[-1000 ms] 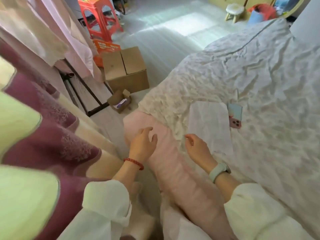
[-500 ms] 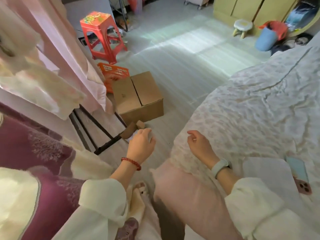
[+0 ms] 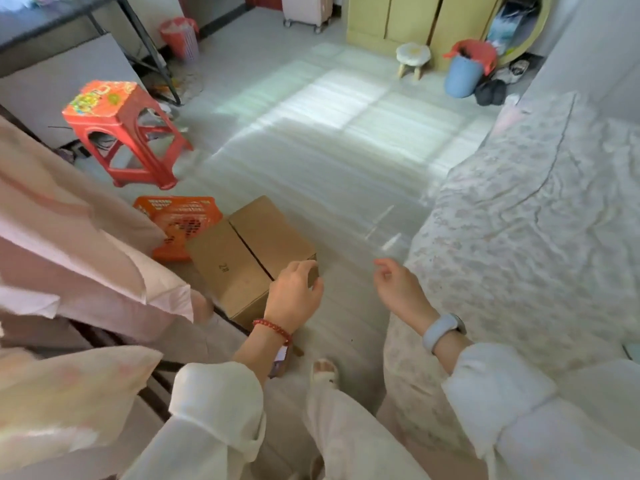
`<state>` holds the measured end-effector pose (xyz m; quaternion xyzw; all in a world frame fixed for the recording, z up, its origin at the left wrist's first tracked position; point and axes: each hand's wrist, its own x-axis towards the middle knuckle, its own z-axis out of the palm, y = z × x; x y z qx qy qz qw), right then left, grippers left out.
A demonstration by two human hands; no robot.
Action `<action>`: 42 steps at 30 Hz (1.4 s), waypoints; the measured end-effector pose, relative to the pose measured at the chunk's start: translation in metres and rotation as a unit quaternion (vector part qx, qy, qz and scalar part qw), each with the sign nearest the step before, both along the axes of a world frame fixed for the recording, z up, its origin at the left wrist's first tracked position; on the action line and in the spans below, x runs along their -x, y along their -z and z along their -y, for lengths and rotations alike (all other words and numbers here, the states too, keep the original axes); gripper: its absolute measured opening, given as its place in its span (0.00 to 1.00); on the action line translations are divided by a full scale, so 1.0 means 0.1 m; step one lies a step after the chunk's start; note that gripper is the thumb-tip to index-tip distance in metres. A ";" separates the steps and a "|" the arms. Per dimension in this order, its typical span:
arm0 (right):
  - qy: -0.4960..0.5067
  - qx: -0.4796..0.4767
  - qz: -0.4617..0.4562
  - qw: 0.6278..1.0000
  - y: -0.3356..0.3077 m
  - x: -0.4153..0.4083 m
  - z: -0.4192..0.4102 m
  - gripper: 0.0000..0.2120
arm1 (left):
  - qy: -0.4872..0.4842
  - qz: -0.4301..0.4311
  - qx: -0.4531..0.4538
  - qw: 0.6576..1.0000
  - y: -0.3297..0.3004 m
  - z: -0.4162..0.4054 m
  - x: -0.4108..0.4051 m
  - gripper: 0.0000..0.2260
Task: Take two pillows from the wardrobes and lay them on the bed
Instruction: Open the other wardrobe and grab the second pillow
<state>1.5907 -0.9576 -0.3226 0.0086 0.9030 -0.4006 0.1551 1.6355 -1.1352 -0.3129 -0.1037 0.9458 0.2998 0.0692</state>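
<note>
The bed [image 3: 526, 244] with a pale flowered cover fills the right side. My left hand [image 3: 294, 292], with a red bead bracelet at the wrist, hangs in front of me over a cardboard box, fingers loosely curled, holding nothing. My right hand [image 3: 398, 289], with a pale blue watch at the wrist, hovers by the bed's near corner, also loosely curled and empty. No pillow shows in my hands. A yellow-green wardrobe [image 3: 412, 22] stands against the far wall, doors closed.
A cardboard box [image 3: 242, 258] sits on the floor by my left hand, an orange basket [image 3: 176, 220] behind it and a red plastic stool [image 3: 121, 133] further left. Pink hanging fabric [image 3: 69, 254] crowds the left. A small white stool [image 3: 412, 58] and blue bin [image 3: 462, 76] stand near the wardrobe.
My view has lifted from the bed's edge and the pink cloth toward the floor and far wardrobe. Both hands came away from the bed and hang empty.
</note>
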 end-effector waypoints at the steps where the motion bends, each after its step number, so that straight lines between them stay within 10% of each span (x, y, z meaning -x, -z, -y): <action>1: 0.005 -0.005 0.002 1.000 -0.02 0.16 0.03 0.14 | 0.012 -0.001 -0.002 1.000 0.00 0.05 0.20 0.17; 21: 0.278 -0.043 -0.090 0.955 -0.75 4.05 -1.08 0.13 | 0.257 -0.096 -0.055 0.960 -0.67 -1.07 5.26 0.16; 42: 0.513 -0.101 -0.192 0.831 -1.55 8.98 -3.57 0.13 | 0.498 -0.250 -0.078 0.827 -1.70 -4.01 10.97 0.16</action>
